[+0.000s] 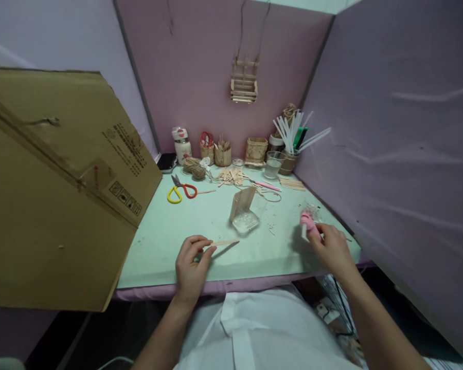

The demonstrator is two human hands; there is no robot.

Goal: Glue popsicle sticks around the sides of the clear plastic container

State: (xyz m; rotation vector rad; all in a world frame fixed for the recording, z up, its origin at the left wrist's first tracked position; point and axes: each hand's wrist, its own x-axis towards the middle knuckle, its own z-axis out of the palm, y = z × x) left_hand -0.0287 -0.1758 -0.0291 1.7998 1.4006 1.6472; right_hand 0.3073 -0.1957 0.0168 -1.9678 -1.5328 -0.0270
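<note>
Between the thumb and fingers of my left hand [193, 262] is one end of a thin wooden craft stick [227, 242], which points right above the table's front part. My right hand [332, 247] is wrapped round a pink glue gun [309, 223] at the right side of the table; part of its handle is hidden by the fingers. Between and beyond the hands, a panel of joined craft sticks [242, 202] stands upright at the left back of a small clear plastic box [246, 221].
Red-and-yellow scissors [181, 188] lie at the left. Behind are a twine ball [194, 168], loose sticks [231, 176], a pink pen-like tool [267, 186], a glass of water [273, 164] and a pot of glue sticks [290, 162]. A large cardboard sheet [61, 205] borders the left.
</note>
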